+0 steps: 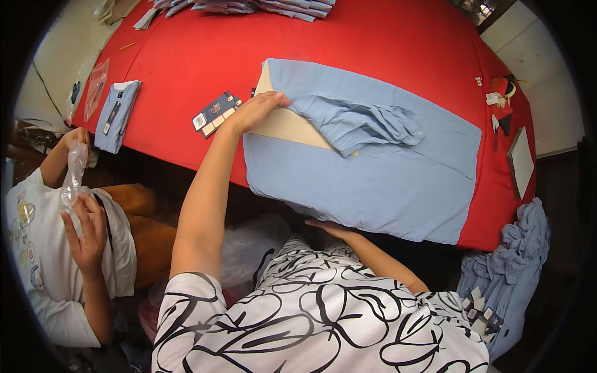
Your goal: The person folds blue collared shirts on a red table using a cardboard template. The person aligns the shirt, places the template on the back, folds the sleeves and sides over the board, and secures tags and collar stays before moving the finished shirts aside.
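A light blue shirt (373, 186) lies spread on the red-covered table, its near edge hanging a little over the table edge. On it rests a cream cardboard sheet (289, 130), partly covered by the shirt's crumpled sleeve (367, 121). My left hand (258, 110) is over the cardboard's left part, its fingers closed on the blue cloth at the sleeve's upper end. Below the near edge of the shirt, my right hand (329, 229) reaches leftward with fingers stretched out, partly hidden by the cloth. Dark hang tags (216, 114) lie left of the cardboard.
A folded blue shirt (117, 115) with a tag lies at the table's left edge. Beside it a co-worker's hands (87, 230) hold a clear plastic bag (73, 171). Stacked blue shirts (249, 5) lie at the back; more blue garments (513, 267) hang at right.
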Demonstrator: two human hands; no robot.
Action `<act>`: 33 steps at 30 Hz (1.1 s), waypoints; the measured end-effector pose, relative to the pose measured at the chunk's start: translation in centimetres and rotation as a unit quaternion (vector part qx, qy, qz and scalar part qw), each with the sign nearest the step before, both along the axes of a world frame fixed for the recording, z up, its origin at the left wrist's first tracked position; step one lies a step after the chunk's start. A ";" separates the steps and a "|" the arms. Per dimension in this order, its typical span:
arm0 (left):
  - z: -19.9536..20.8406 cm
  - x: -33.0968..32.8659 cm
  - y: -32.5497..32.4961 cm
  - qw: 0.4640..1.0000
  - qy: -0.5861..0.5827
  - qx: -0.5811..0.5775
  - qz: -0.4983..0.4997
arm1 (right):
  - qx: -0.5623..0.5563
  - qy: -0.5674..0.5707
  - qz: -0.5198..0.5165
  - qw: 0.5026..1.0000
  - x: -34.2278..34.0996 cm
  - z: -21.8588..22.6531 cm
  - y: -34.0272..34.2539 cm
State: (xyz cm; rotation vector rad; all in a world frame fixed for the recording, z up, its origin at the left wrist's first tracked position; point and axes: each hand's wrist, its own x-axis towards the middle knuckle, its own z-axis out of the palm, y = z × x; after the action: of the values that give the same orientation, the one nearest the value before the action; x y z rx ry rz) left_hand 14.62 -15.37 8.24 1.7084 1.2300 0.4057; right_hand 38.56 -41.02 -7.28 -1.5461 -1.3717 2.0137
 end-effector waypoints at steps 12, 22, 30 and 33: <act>-2.2 -1.3 3.9 0.961 -0.162 -0.211 0.076 | -0.009 0.504 -0.074 0.861 0.8 19.2 20.1; 1.9 5.0 0.9 0.967 0.222 0.089 0.090 | 0.498 -0.367 -0.203 0.759 12.8 15.6 -1.2; -5.4 8.3 2.1 0.867 0.154 0.441 0.172 | 0.440 -0.570 -0.280 0.634 24.7 11.3 -7.0; -6.3 8.3 2.6 0.877 0.166 0.386 0.233 | 0.479 -0.485 -0.349 0.643 29.3 13.6 -3.3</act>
State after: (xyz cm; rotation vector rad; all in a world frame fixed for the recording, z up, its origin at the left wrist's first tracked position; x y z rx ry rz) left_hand 22.96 -12.75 1.94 2.1897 1.9149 1.0358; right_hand 67.87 -44.29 6.35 -2.0235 -1.3234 -0.2164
